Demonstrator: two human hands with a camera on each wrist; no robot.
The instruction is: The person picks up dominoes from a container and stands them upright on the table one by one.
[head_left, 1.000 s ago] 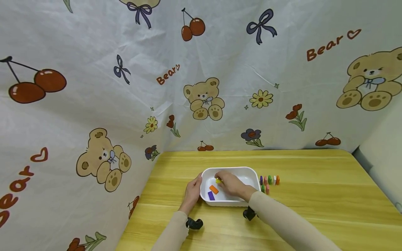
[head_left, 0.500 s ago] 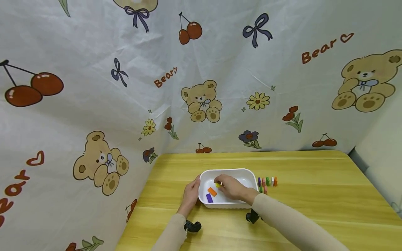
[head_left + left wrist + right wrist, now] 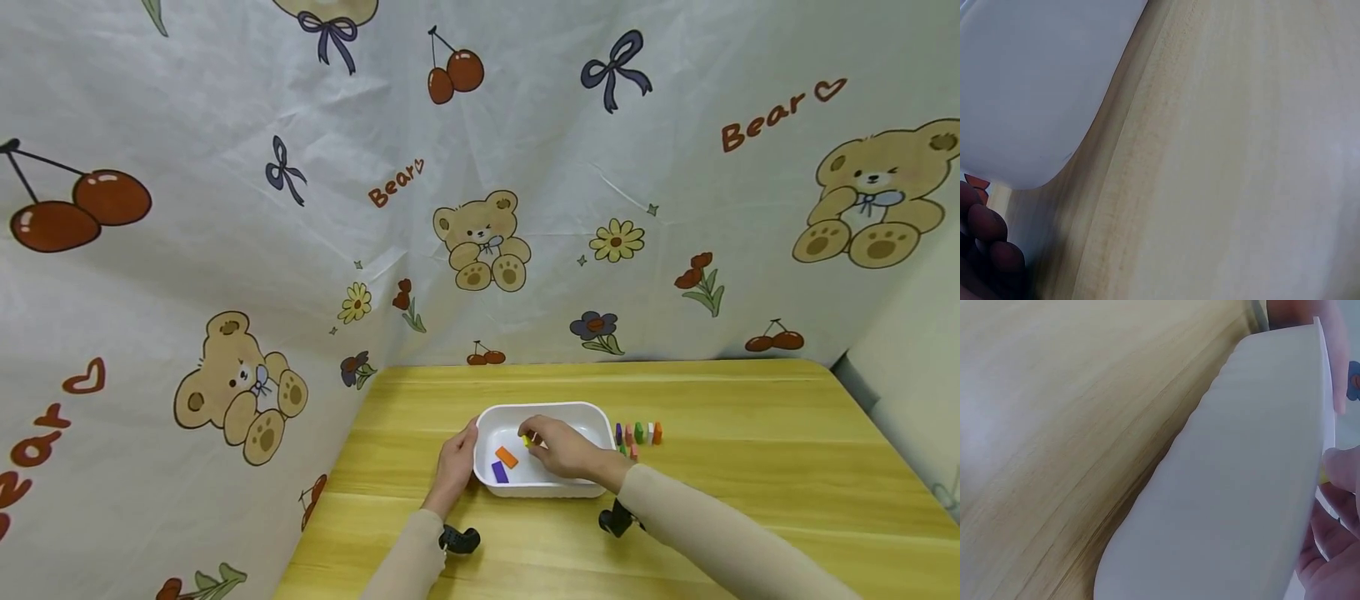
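Note:
A white plastic tray [image 3: 536, 492] stands on the wooden table, its outer wall [image 3: 1222, 469] filling much of the right wrist view. My left hand [image 3: 455, 462] holds it at the left end; curled fingertips [image 3: 997, 234] show under its corner in the left wrist view. Inside the tray, the thumb and fingers of my right hand [image 3: 566, 450] pinch a small yellow block [image 3: 527, 441], mostly covered by the fingers. To its left, an orange block [image 3: 507, 457] and a purple block [image 3: 499, 472] lie flat on the tray floor.
Just right of the tray stand several small upright blocks in a row, among them a green block [image 3: 639, 432] and an orange one [image 3: 657, 432]. Nearer blocks are partly hidden by the tray. A bear-printed cloth [image 3: 525, 125] hangs behind and left of the table [image 3: 750, 467].
My right hand, pinching the yellow block, has shifted slightly right inside the tray. The left hand stays at the tray's left end. The head view tilted a little.

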